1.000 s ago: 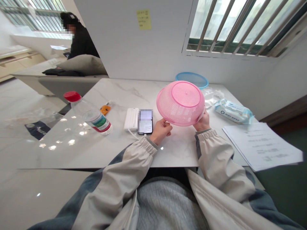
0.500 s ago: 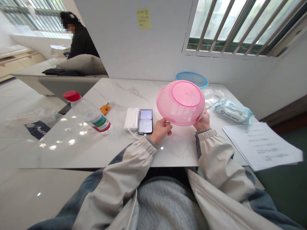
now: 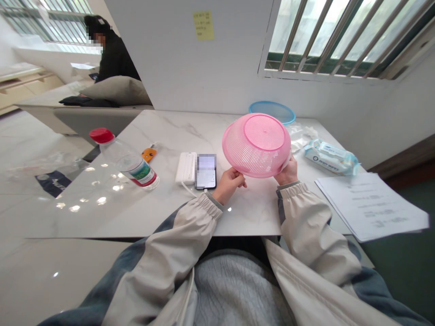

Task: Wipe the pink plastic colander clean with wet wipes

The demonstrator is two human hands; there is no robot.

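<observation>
A pink plastic colander (image 3: 256, 145) is held tilted above the table, its round base facing up and toward me. My left hand (image 3: 229, 184) pinches the lower left of its rim between thumb and fingers. Around the right side of the rim is my right hand (image 3: 287, 172), with part of its fingers hidden behind the mesh. Just left of my left hand lie a phone (image 3: 206, 172) and a white power bank (image 3: 186, 168), with a white cable at their near ends.
A clear bottle with a red cap (image 3: 141, 172) and an orange keychain (image 3: 148, 155) are on the left of the marble table (image 3: 163, 217). A blue basket (image 3: 272, 112), a wipes pack (image 3: 331, 158) and papers (image 3: 372, 203) are behind and right. A person (image 3: 115, 59) sits beyond the partition.
Almost nothing differs. The colander stays in both hands, and the fingers of my left hand have shifted slightly at the rim.
</observation>
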